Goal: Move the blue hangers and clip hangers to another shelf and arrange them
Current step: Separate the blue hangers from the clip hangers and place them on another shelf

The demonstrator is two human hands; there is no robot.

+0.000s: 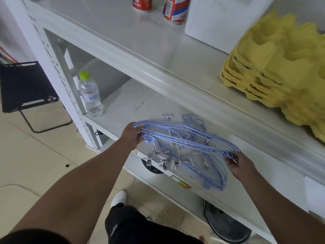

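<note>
— How's the bundle look?
— My left hand point(132, 134) and right hand point(236, 161) each grip one end of thin blue wire hangers point(182, 136), grey clip hangers point(162, 155) tangled beneath, over the white middle shelf point(123, 104).

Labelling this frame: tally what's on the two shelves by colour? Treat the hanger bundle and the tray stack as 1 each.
Blue: 1, hanger bundle, gripped at its ends by left hand and right hand
Grey: 1, clip hanger pile
Yellow: 1, tray stack
Red-and-white: 2, cans
Clear: 1, bottle
White: 1, box
Total: 7
</note>
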